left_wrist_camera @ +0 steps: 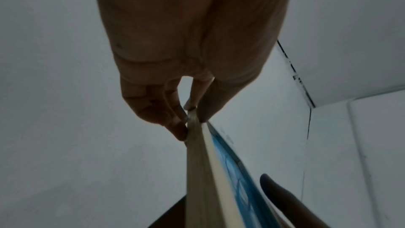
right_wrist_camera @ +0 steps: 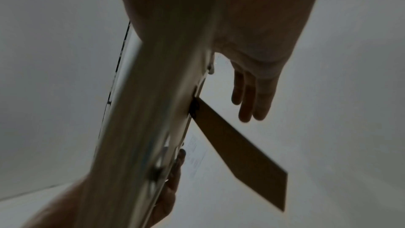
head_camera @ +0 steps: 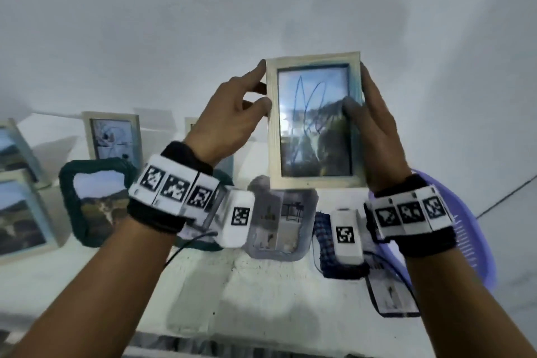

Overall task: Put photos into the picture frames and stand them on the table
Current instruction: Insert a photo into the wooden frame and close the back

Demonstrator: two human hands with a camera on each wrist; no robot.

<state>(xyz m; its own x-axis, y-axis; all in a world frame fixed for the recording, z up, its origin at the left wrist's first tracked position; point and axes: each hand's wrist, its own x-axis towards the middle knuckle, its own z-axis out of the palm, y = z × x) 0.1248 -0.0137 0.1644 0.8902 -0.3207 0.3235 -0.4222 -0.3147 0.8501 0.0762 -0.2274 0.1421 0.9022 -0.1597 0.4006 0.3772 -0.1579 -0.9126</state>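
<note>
A pale wooden frame [head_camera: 315, 122], its photo [head_camera: 315, 125] behind the glazing, is held upright in the centre-right of the head view, above the tabletop [head_camera: 261, 285]. The left hand [head_camera: 232, 122] pinches its left edge with fingertips [left_wrist_camera: 181, 131] and thumb; the right hand [head_camera: 377, 136] cups the right edge, thumb on the glass. It looks light and stiff, the glazing probably fragile and slick, so the wooden rim suits the grip. The rear stand [right_wrist_camera: 238, 150] is swung out. Other frames [head_camera: 113, 136] stand at left.
</note>
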